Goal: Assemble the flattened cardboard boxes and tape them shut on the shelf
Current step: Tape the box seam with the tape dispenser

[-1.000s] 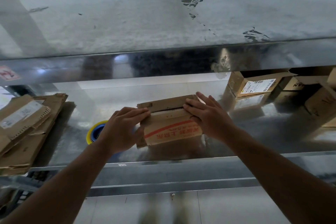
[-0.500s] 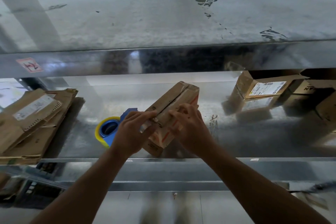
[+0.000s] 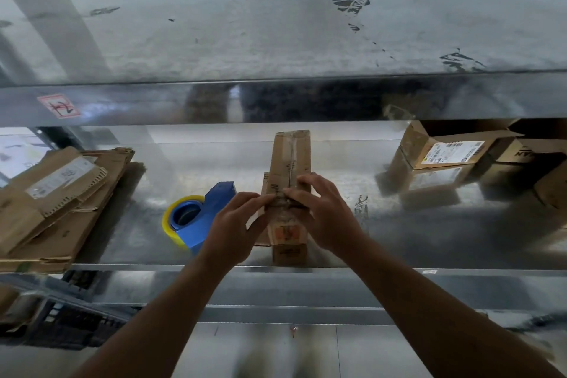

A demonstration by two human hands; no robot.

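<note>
A shiny metal shelf (image 3: 414,239) stretches across in front of you, under another shelf. In the middle, near the front edge, a narrow cardboard box (image 3: 290,159) lies with its length pointing away from you. Your left hand (image 3: 233,230) grips its left side, fingertips on the top seam; your right hand (image 3: 325,218) curls over the top from the right. A blue tape dispenser (image 3: 199,221) sits just left. Flattened boxes (image 3: 55,202) are stacked far left; labelled boxes (image 3: 441,150) stand right.
</note>
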